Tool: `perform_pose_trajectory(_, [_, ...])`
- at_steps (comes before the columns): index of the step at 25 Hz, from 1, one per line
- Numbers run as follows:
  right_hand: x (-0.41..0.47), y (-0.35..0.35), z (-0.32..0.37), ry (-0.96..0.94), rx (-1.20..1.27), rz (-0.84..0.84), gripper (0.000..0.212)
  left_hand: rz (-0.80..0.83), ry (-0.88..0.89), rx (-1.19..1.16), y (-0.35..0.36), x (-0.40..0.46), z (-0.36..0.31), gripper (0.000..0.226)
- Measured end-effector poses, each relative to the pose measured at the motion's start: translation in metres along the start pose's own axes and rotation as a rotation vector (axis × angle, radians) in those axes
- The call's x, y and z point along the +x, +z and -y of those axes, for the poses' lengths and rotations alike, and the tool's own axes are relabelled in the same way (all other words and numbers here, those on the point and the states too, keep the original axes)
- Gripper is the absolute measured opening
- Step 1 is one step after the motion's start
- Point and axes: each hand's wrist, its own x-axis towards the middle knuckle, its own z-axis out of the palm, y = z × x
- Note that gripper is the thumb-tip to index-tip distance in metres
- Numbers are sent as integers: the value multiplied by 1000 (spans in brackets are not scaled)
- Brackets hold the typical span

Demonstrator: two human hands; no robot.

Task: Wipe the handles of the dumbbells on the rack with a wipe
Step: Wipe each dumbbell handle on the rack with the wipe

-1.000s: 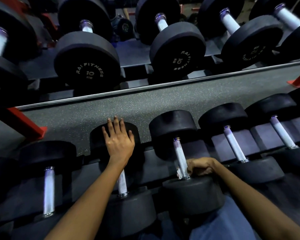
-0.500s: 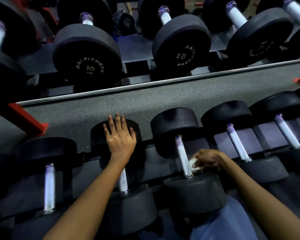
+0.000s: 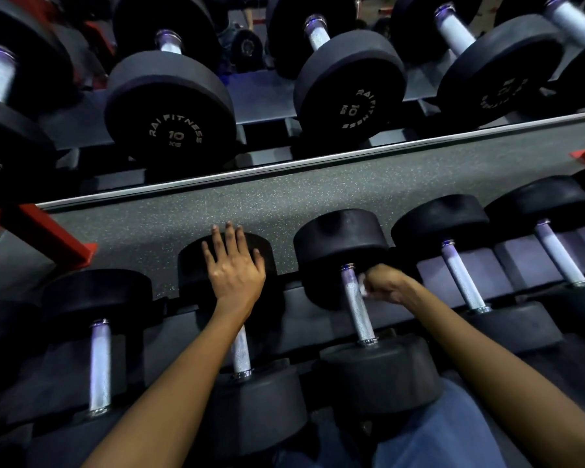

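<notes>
The right hand [image 3: 384, 284] is seen curled into a fist at the far end of a knurled steel handle [image 3: 356, 304], up beside the far head of the middle dumbbell [image 3: 343, 255] on the lower rack [image 3: 298, 327]. A small white wipe [image 3: 363, 286] is pinched inside that fist and is pressed against the right side of the handle; only a scrap of it is seen between the fingers. The right forearm is stretched in from the lower right, wrist slightly bent, knuckles turned up.

One place left of that dumbbell, the left hand [image 3: 233, 266] is laid flat on the far head of the neighbouring dumbbell [image 3: 250, 396]. Its fingers are held straight and slightly spread, nothing gripped, palm down on the black rubber. The left forearm is extended straight over that dumbbell's handle, much of which is hidden beneath it.

Further handles are lined up on both sides of the middle dumbbell, each resting in its own cradle. Beyond it, past a strip of speckled grey floor [image 3: 284, 201], larger dumbbells marked "RAI FITNESS 10 KG" [image 3: 174, 133] are seen.
</notes>
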Motion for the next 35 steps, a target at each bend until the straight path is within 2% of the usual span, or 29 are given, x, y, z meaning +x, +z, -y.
perform_pose_trajectory(1, [8,2,4,-22,97,-107,33,0,4,1,0,-1,1,64])
perform_pose_trajectory(2, [6,4,6,-30,59,-118,31,-2,3,1,1,-1,1,64])
perform_pose_trajectory(3, [-6,5,3,-33,-44,-77,24,-2,1,-1,1,0,1,64])
perform_pose_trajectory(4, [-21,7,-4,4,-163,41,14,0,-2,-5,1,0,0,64])
perform_pose_trajectory(6, [-39,5,-21,73,-419,265,20,-7,-7,-6,2,1,0,64])
perform_pose_trajectory(7, [-37,2,-19,71,-422,272,27,-12,-8,-4,2,2,-1,63])
perform_pose_trajectory(9, [-25,0,-1,-45,-142,103,36,-19,-2,-5,1,2,0,63])
perform_pose_trajectory(10, [-12,2,5,-89,-24,-63,37,-15,3,-6,1,1,1,63])
perform_pose_trajectory(11, [1,7,6,-113,-31,-167,37,-10,5,-4,1,0,1,64])
perform_pose_trajectory(13, [-16,8,0,-105,-296,-171,32,-6,1,1,1,0,1,64])
perform_pose_trajectory(15, [-33,11,-11,-27,-662,-4,18,-6,-8,3,1,1,-1,63])
perform_pose_trajectory(16, [-37,11,-16,19,-765,32,20,-6,-11,4,1,2,-1,63])
perform_pose_trajectory(17, [-38,11,-12,7,-754,-11,21,-6,-12,3,0,2,-2,63])
perform_pose_trajectory(19, [-34,14,7,-101,-480,-288,13,-2,-6,-7,-2,2,-1,64])
perform_pose_trajectory(20, [-33,15,16,-186,-283,-447,17,3,-2,-9,-2,1,0,64])
perform_pose_trajectory(21, [-31,17,18,-252,-213,-523,24,6,0,-6,-2,0,0,64])
perform_pose_trajectory(23, [-38,19,3,-283,-319,-443,16,0,-2,-1,-2,0,0,63])
perform_pose_trajectory(24, [-46,22,-7,-263,-468,-322,7,-5,-9,-3,-1,0,-1,63])
perform_pose_trajectory(26, [-56,24,-24,-187,-667,-102,9,-2,-27,-11,1,1,-1,64])
perform_pose_trajectory(27, [-54,26,-21,-171,-674,-100,10,0,-29,-15,1,1,-2,65])
perform_pose_trajectory(29, [-42,26,-2,-283,-486,-313,11,4,-24,-23,2,0,-1,66])
perform_pose_trajectory(31, [-29,30,11,-425,-468,-488,8,4,-15,-17,1,-1,1,65])
perform_pose_trajectory(33, [-27,30,5,-462,-619,-443,10,7,-17,-17,0,0,0,65])
perform_pose_trajectory(35, [-39,31,-11,-345,-874,-193,16,10,-32,-30,0,0,-2,65])
